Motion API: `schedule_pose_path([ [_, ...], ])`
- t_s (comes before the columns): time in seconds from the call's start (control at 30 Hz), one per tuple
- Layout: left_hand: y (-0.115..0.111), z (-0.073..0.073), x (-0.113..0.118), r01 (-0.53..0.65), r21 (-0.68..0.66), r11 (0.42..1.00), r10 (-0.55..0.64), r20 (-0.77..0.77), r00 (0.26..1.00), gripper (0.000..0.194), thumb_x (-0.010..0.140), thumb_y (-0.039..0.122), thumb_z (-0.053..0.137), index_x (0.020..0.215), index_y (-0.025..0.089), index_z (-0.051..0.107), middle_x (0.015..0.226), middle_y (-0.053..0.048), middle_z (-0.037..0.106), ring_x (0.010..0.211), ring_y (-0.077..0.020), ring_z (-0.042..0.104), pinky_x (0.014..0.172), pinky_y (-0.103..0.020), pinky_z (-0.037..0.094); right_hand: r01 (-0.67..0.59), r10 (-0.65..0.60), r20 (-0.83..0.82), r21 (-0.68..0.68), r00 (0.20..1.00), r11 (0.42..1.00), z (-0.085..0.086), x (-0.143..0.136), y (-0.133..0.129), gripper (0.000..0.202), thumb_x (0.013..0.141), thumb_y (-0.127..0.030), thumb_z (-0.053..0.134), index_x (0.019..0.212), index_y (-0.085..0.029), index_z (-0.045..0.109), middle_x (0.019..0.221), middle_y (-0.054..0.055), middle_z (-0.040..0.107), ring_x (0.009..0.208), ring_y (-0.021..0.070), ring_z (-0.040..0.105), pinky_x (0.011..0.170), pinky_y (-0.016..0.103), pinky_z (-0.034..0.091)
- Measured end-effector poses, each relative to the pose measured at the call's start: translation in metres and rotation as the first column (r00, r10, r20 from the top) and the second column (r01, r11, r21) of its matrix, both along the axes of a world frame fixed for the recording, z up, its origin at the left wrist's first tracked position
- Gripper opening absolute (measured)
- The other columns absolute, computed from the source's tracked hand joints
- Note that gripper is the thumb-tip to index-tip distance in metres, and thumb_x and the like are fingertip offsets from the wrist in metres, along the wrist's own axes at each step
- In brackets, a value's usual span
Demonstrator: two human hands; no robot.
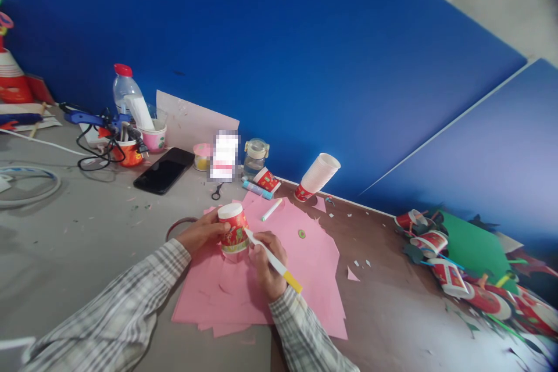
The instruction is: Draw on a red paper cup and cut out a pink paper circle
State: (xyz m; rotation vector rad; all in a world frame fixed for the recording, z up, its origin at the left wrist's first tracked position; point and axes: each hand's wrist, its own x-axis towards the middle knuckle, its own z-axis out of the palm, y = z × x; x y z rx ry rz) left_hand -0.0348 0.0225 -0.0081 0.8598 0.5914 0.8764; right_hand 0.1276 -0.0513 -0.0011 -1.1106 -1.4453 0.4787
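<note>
My left hand [201, 236] grips a red patterned paper cup [238, 222], turned so its white base faces up, over the pink paper sheets [314, 285]. My right hand [269, 273] is closed around a white marker [274, 261] with a yellow end. The marker's tip points at the cup's side and appears to touch it. Around the cup's lower part runs a green and pink band. On the pink paper lie a white pen with a green tip [272, 210] and a small green round piece [301, 233].
Behind stand a stack of paper cups [318, 175], a tipped red cup [267, 180], a glass jar [256, 157] and a blue glue stick [258, 189]. A phone [164, 170] and a glue gun [93, 118] are left. Cup crafts [449, 276] crowd the right.
</note>
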Motion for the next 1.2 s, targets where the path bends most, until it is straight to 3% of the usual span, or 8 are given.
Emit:
schedule_pose_path([
  [0.17, -0.0014, 0.0025, 0.0012, -0.014, 0.005, 1.000, 0.014, 0.003, 1.000, 0.048, 0.052, 0.029, 0.072, 0.096, 0.019, 0.055, 0.074, -0.003, 0.065, 0.067, -0.0207, 0.058, 0.060, -0.033, 0.044, -0.032, 0.032, -0.007, 0.004, 0.999, 0.999, -0.0007, 0.0000, -0.0015, 0.016, 0.076, -0.020, 0.049, 0.084, -0.019, 0.063, 0.069, 0.002, 0.061, 0.060, 0.0202, 0.059, 0.055, 0.031, 0.047],
  [0.77, 0.0011, 0.0008, -0.0011, -0.009, 0.001, 1.000, 0.009, -0.046, 0.999, 0.054, 0.051, 0.029, 0.073, 0.101, 0.019, 0.054, 0.075, -0.002, 0.064, 0.065, -0.0188, 0.057, 0.058, -0.030, 0.043, 0.037, -0.037, -0.006, 0.006, 0.999, 0.999, 0.0013, -0.0020, -0.0003, 0.015, 0.075, -0.020, 0.049, 0.082, -0.018, 0.063, 0.067, 0.002, 0.062, 0.058, 0.0197, 0.059, 0.054, 0.030, 0.047],
  [1.2, 0.0010, -0.0028, -0.0017, 0.003, -0.022, 1.000, -0.002, 0.058, 0.998, 0.055, 0.056, 0.024, 0.071, 0.108, 0.019, 0.051, 0.081, -0.006, 0.068, 0.071, -0.0223, 0.061, 0.063, -0.034, 0.046, -0.024, 0.025, -0.024, 0.031, 0.999, 0.999, 0.0018, -0.0019, -0.0058, 0.017, 0.075, -0.018, 0.049, 0.086, -0.019, 0.062, 0.069, 0.003, 0.061, 0.060, 0.0204, 0.058, 0.055, 0.032, 0.048],
])
